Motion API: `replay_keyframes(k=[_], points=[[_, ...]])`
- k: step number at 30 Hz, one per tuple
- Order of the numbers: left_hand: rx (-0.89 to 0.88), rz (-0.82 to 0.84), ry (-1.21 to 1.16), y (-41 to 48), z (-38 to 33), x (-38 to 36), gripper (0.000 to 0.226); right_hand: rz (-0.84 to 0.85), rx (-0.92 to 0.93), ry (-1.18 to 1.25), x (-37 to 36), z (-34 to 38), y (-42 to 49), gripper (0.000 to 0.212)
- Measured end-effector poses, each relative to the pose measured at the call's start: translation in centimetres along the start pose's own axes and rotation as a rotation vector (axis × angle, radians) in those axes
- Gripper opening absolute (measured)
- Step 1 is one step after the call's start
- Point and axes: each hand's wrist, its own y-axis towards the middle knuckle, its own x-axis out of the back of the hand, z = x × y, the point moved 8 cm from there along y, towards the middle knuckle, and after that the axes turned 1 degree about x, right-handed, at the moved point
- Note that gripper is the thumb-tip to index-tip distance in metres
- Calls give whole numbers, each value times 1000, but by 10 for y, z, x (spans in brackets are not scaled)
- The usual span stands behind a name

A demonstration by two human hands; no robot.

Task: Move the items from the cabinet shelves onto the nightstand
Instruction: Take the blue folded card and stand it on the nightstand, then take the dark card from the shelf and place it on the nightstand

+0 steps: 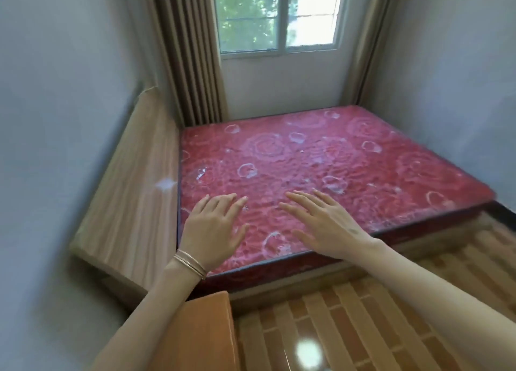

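My left hand (pixel 213 225) and my right hand (pixel 324 222) are stretched out in front of me, palms down and fingers spread, both holding nothing. They hover over the near edge of a red patterned mattress (pixel 321 158). Thin bracelets circle my left wrist. An orange-brown wooden nightstand top (pixel 203 331) shows at the bottom, under my left forearm, with nothing on the part I can see. No cabinet, shelves or items are in view.
A light wooden headboard (pixel 131 203) runs along the left wall beside the mattress. Brown curtains (pixel 190 52) flank a window (pixel 279 16) on the far wall. A glossy brick-patterned floor (pixel 349 323) lies in front of the bed on the right.
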Motion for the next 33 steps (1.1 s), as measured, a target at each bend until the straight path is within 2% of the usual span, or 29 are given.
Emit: replay_keyframes(k=[7,15,23,33], points=[[-460,-1,-143,60,-216,4,49,1,-416,-128,78,-92,-196,48],[-862,-25,-330,48,-483,13,47,116,-874,-226,138,-136,-463,47],[-1100,-93,-443,1,-734,47,48,129,-1149,-356,220,-159,-694,50],[-1284,-92,-542,-52,-938,91,49,96,-1363,-493,288,-158,-889,45]])
